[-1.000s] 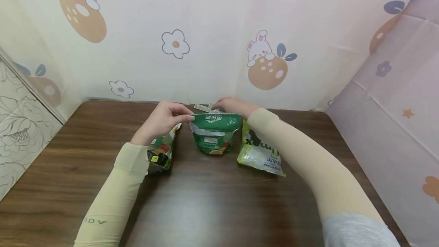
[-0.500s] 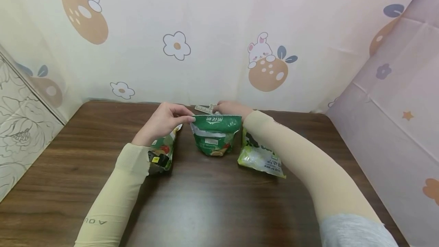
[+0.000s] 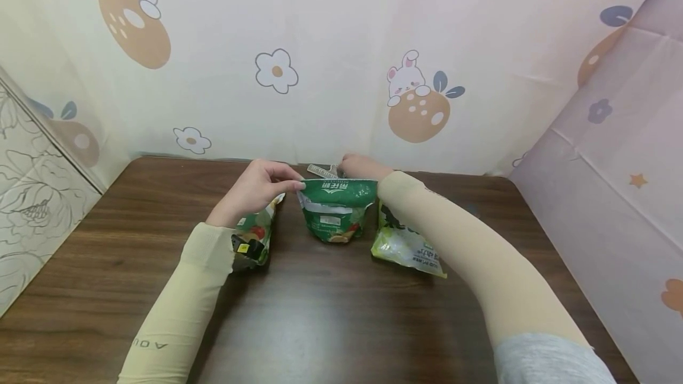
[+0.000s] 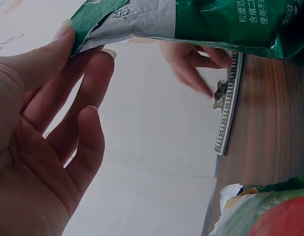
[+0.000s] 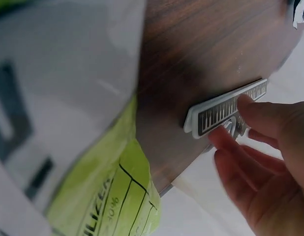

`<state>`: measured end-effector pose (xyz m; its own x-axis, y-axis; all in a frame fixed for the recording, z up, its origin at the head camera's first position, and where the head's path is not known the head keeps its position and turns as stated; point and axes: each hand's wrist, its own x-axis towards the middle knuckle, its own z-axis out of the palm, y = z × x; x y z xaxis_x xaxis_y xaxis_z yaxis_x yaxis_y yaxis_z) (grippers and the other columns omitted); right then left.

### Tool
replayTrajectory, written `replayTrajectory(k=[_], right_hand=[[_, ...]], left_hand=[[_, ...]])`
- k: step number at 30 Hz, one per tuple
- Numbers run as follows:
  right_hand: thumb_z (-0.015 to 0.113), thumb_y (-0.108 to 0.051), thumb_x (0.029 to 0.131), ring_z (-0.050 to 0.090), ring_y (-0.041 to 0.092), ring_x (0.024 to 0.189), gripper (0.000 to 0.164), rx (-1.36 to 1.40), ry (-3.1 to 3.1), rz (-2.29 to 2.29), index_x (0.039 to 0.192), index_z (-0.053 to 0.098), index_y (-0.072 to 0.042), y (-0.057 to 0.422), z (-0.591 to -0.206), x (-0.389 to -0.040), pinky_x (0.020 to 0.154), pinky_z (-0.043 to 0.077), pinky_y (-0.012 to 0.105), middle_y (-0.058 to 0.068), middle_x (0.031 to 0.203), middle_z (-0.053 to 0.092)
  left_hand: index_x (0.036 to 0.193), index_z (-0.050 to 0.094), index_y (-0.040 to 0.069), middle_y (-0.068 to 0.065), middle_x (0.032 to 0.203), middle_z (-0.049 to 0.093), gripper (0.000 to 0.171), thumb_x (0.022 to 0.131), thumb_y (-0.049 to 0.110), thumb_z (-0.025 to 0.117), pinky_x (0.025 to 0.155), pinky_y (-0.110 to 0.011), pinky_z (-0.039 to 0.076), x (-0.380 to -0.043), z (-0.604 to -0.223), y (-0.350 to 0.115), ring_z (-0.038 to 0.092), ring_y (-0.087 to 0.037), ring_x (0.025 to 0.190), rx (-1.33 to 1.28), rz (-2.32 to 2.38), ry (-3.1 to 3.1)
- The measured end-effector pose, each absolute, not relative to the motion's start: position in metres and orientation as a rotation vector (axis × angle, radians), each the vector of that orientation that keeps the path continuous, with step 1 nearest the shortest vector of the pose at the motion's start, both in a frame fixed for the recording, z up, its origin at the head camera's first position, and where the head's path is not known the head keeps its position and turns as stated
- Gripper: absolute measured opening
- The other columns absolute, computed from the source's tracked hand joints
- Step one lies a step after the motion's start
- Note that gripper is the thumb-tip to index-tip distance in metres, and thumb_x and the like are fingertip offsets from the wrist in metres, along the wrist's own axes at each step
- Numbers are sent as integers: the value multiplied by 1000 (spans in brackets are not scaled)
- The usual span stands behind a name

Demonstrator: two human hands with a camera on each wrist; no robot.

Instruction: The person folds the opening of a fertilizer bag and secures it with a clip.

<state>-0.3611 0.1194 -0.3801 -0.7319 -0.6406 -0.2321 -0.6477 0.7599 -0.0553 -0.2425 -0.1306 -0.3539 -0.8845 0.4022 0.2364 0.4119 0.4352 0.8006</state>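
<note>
In the head view a green printed bag [image 3: 338, 209] stands upright mid-table. Its top left corner is pinched between thumb and fingers of my left hand [image 3: 261, 188]; the left wrist view shows the other fingers loosely bent below the bag's edge [image 4: 137, 34]. Behind the bag, my right hand [image 3: 365, 168] is at a long, ruler-like bag clip [image 3: 322, 170] with a silvery ornate middle. The right wrist view has my thumb and forefinger pinching the clip [image 5: 216, 115]. Part of the right hand is hidden behind the green bag in the head view.
A lime-and-white fertilizer bag [image 3: 405, 248] lies on the right, partly under my right forearm. Another green bag with a red picture [image 3: 258, 230] lies beneath my left wrist. The brown wooden table [image 3: 320, 313] ends at a patterned curtain [image 3: 331, 76].
My right hand shifts slightly behind the green bag, and the clip moves a little to the right with it. The left hand keeps its pinch on the bag's corner.
</note>
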Motion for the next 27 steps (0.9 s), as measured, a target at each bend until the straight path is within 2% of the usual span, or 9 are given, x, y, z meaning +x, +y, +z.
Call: replayTrajectory(k=[3,13,19,24,27], right_hand=[[59,-6,97,63,20,93,18,-997,2711,-16,104,75,-6,122,-381,-363,87,51,35,7,99,69],[70,-11,91,64,15,84,9,-889,2814,-189,94,77,-13,122,-376,-354,79,54,33,-1,89,70],[68,-10,89,62,16,78,7,-784,2856,-243,89,73,-13,123,-387,-358,75,52,32,-2,82,67],[65,-7,90,63,19,76,10,-733,2836,-256,84,71,-12,123,-386,-357,72,52,34,0,79,67],[63,-6,91,63,20,75,12,-705,2822,-271,84,73,-9,122,-384,-354,71,53,35,2,78,68]], left_hand=[[97,78,11,-1,90,74,11,93,20,73,72,-38,51,-243,-354,-131,63,-21,79,-755,-1478,-2654],[96,79,12,-1,90,74,12,93,22,73,75,-39,51,-243,-356,-132,64,-21,81,-758,-1485,-2656],[98,78,10,-2,91,74,13,93,21,73,75,-38,51,-244,-357,-132,63,-20,81,-737,-1491,-2663],[100,77,3,-7,92,74,12,95,12,70,75,-39,51,-236,-346,-127,63,-23,82,-711,-1490,-2695],[99,77,6,-6,91,74,12,94,15,71,75,-39,51,-236,-347,-128,63,-23,81,-722,-1489,-2692]])
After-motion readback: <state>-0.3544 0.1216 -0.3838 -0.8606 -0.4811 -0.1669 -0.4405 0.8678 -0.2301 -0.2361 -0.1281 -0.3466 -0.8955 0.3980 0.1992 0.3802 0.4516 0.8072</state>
